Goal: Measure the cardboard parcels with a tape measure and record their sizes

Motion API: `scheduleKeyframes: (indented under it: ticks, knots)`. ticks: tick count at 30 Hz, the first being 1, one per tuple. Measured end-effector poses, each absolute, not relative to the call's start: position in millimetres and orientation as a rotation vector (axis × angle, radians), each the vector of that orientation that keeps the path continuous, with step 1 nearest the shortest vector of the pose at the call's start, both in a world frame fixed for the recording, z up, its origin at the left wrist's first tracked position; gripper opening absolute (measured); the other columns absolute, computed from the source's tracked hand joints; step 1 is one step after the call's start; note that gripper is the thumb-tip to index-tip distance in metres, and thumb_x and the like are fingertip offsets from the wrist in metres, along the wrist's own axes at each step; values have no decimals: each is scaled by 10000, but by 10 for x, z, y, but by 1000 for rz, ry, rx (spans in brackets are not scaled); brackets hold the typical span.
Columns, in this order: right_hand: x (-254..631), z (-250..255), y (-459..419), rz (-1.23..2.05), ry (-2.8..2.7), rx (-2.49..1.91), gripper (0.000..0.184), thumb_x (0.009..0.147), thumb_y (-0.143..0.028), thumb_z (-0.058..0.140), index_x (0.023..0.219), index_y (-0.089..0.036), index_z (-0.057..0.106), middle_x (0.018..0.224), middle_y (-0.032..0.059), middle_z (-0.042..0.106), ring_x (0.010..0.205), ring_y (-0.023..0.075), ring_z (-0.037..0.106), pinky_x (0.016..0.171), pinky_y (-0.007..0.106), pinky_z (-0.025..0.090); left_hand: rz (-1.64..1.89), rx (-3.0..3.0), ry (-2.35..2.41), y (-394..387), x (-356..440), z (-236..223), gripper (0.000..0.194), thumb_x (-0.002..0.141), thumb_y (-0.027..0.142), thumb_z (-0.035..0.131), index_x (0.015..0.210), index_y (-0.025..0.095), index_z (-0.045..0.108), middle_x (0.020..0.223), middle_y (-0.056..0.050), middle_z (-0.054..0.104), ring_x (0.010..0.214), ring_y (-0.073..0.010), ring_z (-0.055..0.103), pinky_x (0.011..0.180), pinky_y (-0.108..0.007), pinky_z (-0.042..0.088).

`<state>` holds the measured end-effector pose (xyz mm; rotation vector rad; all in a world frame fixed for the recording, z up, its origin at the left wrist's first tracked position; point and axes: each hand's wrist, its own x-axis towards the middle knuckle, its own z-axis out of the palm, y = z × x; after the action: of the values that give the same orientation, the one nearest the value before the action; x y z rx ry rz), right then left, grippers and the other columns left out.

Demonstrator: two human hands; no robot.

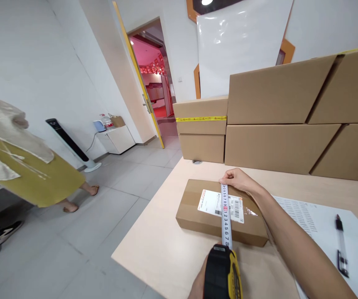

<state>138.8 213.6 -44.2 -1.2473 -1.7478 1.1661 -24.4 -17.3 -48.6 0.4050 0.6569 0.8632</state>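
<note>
A brown cardboard box [191,207] with a white shipping label [209,202] lies flat on the pale wooden table. The white blade of a tape measure [225,220] runs across its top from the far edge to past the near edge. My right hand [235,178] pinches the blade's end at the box's far edge, fingers closed. Low in the view, my left hand [198,280] is wrapped round the black and yellow case of the tape measure; most of its fingers are hidden behind the case.
Large cardboard boxes [278,145] stand stacked along the table's back. A printed sheet [322,241] with a pen [341,245] on it lies at right. Left of the table, a person in a yellow-green skirt [38,170] is on the tiled floor, near a tower fan [68,141] and an open door [135,66].
</note>
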Motion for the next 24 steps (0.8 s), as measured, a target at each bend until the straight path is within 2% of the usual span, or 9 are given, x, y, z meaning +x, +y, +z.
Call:
scheduleKeyframes:
  ticks: [4, 14, 20, 24]
  knots:
    - [1388, -456, 2152, 1183, -1741, -1241, 329, 559, -473, 774, 552, -182, 620, 610, 23, 670, 589, 153, 569, 577, 264, 422, 853, 407, 672, -165, -232, -498, 509, 770, 638, 549, 914, 172, 697, 786, -68, 591, 904, -275, 594, 854, -417, 426]
    - [1389, -446, 2136, 1181, -1745, -1255, 311, 578, -456, 770, 563, -181, 627, 628, 30, 680, 604, 156, 572, 585, 265, 420, 837, 428, 669, -160, -274, -549, 554, 765, 659, 532, 1031, 194, 672, 811, -61, 584, 903, -278, 610, 863, -434, 427]
    - [1390, -459, 2143, 1175, -1738, -1249, 306, 581, -446, 770, 559, -179, 622, 621, 27, 680, 602, 156, 577, 588, 266, 427, 806, 449, 653, -149, -259, -533, 562, 772, 664, 515, 975, 172, 692, 854, -84, 598, 942, -301, 596, 874, -464, 411]
    - [1388, -459, 2145, 1177, -1734, -1253, 313, 571, -450, 773, 556, -176, 623, 614, 23, 675, 591, 149, 569, 577, 259, 420, 794, 457, 649, -139, -253, -528, 567, 776, 675, 500, 924, 167, 704, 819, -79, 602, 937, -286, 596, 883, -439, 412]
